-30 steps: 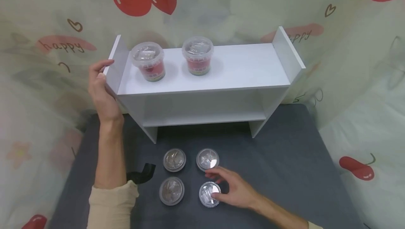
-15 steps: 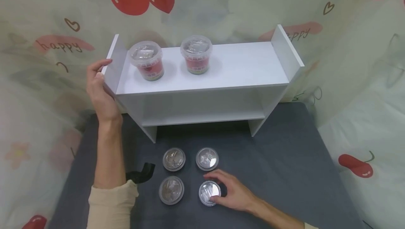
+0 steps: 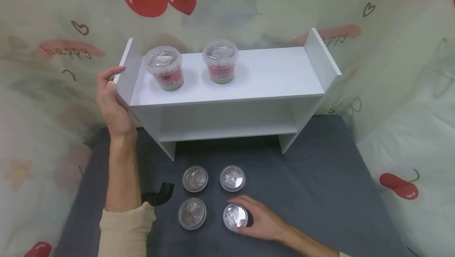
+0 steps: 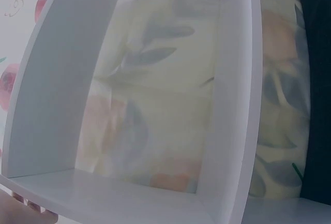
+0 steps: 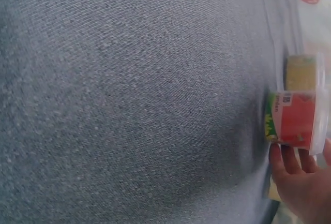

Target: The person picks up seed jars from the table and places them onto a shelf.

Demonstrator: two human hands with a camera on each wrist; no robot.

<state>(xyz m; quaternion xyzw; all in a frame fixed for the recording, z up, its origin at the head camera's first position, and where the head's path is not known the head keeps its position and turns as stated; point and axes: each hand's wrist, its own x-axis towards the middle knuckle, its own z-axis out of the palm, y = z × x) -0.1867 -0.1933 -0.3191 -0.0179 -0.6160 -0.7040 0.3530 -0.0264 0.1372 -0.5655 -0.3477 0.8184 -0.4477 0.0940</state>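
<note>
My left hand (image 3: pixel 113 95) grips the left side panel of a white shelf (image 3: pixel 249 71), with its fingers over the panel's edge. In the left wrist view only fingertips (image 4: pixel 32 209) show under the shelf board (image 4: pixel 103 193). My right hand (image 3: pixel 258 221) wraps around the front right cup (image 3: pixel 234 216), one of several clear-lidded cups on the grey mat (image 3: pixel 320 194). The right wrist view shows that cup's red label (image 5: pixel 296 123) with fingers (image 5: pixel 297 180) against its side. Two more lidded cups (image 3: pixel 164 67) (image 3: pixel 220 60) stand on the shelf top.
Three other cups (image 3: pixel 195 178) (image 3: pixel 232 178) (image 3: pixel 192 213) stand in a square with the held one. A black strap (image 3: pixel 158 196) lies by my left forearm. A cherry-print cloth (image 3: pixel 408 91) hangs behind and on both sides. The lower shelf level holds nothing.
My right hand has slid back from between the two right cups and closed its fingers around the front right cup. The left hand has stayed on the shelf panel.
</note>
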